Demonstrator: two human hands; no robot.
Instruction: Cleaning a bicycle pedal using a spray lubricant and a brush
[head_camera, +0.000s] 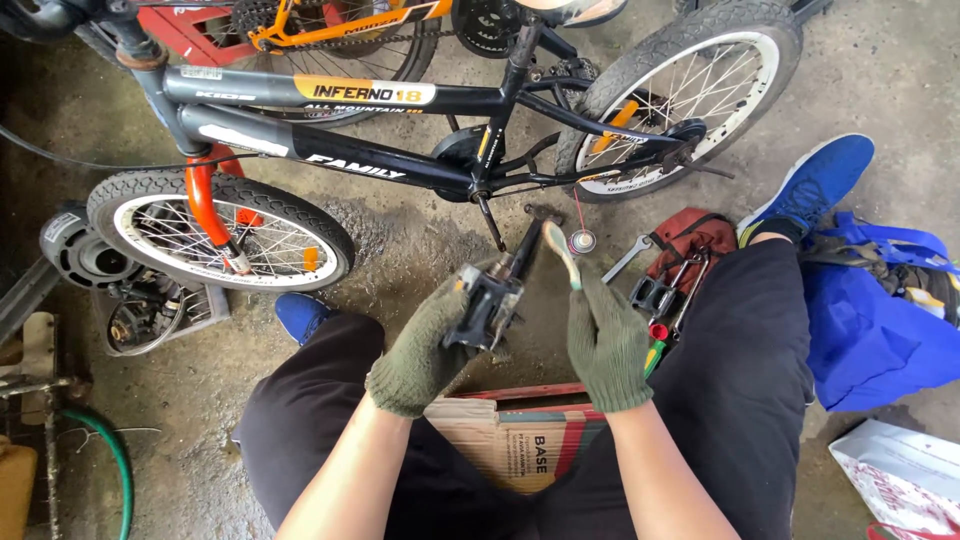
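Left hand (430, 345), gloved, grips a black bike pedal (487, 303) with its crank arm (520, 250), held mid-frame above a cardboard box (520, 440). Right hand (605, 340) pinches a small pale tool (562, 250) by the crank. I see a small bicycle (400, 140) lying just ahead on concrete, wrench (627, 257) near the right knee

pedal (487, 300): black bicycle pedal with a blocky, ribbed body, gripped in the gloved left hand (428, 345), held up off the ground over the person's lap.
crank arm (522, 250): dark slim bar joined to the pedal, pointing up and away toward the bicycle.
tool (561, 253): pale, slim, slightly curved handle-like piece, pinched upright by the gloved right hand (605, 340), just beside the crank arm.
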